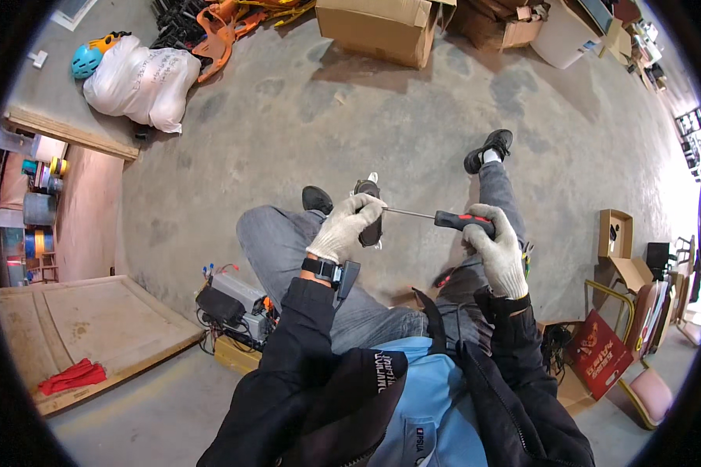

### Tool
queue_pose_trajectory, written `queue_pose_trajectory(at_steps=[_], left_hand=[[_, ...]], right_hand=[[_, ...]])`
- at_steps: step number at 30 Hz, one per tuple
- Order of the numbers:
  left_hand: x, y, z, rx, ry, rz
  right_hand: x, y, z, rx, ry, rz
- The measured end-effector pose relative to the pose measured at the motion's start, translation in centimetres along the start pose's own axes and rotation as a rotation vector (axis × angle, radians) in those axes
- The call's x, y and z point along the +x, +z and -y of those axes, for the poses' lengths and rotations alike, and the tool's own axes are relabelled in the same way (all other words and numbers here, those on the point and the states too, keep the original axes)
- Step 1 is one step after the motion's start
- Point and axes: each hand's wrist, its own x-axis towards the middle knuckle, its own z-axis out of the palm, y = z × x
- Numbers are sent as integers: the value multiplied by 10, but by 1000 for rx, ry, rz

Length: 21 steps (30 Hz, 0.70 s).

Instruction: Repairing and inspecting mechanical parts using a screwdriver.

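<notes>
My left hand point(346, 226), in a white knit glove, is closed around a dark elongated part point(372, 226) with pale bits at both ends; its exact kind I cannot make out. My right hand point(500, 251), gloved the same way, grips a screwdriver point(453, 220) by its black and red handle. The metal shaft runs leftward, and its tip meets the dark part or the left fingertips; the glove hides the exact contact. Both hands are above my spread legs, over the concrete floor.
Power units with cables point(237, 303) lie left of my legs. A wooden panel point(132, 311) bears a red cloth point(72, 377). Far off are a white sack point(140, 82), orange plastic pieces point(220, 39) and a cardboard box point(374, 27). Right stand a folding chair point(650, 393) and an open box point(615, 233).
</notes>
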Motion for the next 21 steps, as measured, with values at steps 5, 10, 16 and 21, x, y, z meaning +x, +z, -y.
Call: queue_pose_trajectory(at_steps=[5, 10, 16, 21], left_hand=[[3, -1, 3, -65, -14, 57], [5, -2, 9, -44, 1, 53], [9, 2, 11, -86, 133, -38], [6, 8, 4, -153, 168, -163]], right_hand=[[1, -1, -2, 23, -6, 2], [0, -4, -3, 17, -7, -9], [1, -6, -6, 25, -9, -51], [0, -6, -3, 28, -13, -123]])
